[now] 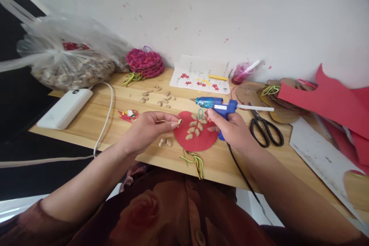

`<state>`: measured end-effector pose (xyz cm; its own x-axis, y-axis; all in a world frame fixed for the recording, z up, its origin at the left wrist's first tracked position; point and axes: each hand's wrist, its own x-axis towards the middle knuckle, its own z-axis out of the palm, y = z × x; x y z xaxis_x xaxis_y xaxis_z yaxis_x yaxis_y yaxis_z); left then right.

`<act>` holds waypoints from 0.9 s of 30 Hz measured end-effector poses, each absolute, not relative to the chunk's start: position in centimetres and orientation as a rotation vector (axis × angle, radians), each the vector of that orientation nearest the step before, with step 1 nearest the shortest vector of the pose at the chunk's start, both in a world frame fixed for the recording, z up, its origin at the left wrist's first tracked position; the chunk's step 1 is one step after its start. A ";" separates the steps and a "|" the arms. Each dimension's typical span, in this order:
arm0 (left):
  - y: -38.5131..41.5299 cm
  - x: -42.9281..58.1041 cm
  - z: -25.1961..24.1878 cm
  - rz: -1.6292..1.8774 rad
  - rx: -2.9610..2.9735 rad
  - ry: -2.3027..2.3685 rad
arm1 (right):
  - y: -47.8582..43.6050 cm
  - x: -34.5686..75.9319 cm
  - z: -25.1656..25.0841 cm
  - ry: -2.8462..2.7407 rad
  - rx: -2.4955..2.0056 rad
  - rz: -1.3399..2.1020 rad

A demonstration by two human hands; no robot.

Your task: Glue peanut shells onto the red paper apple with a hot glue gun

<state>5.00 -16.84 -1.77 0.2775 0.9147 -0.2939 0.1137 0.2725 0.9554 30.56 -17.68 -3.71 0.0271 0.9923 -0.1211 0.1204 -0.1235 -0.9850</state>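
Observation:
Between the thumb and fingertips of my left hand [154, 127] is a peanut shell [180, 122], held just over the left edge of a red paper disc [184, 138]. My right hand [230, 125] is wrapped round a blue hot glue gun [215, 103], its nozzle pointing left and a white glue stick [256, 108] jutting from its back. Several peanuts [197, 132] sit in a leaf-like pattern on the disc. A green loop [200, 113] shows at the disc's top, and a yellow-green tassel [198, 165] hangs from its lower edge.
Loose peanuts [164, 102] lie behind the disc. Black scissors [266, 130] and red sheets [323, 92] are at right. A white power bank [65, 108] with a cable and a plastic bag [72, 61] stand left. A cup of red liquid [240, 75] is by the wall.

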 end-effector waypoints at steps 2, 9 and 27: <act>-16.5 5.6 -1.9 0.775 1.190 1.155 | -17.7 30.5 -3.7 -1.166 -1.428 1.256; -14.7 7.2 -3.0 0.814 1.263 1.096 | -17.4 30.1 -3.2 -1.008 -1.377 1.303; -18.4 8.7 -1.5 0.708 2.296 1.289 | -17.0 30.1 -3.8 -0.943 -1.300 1.323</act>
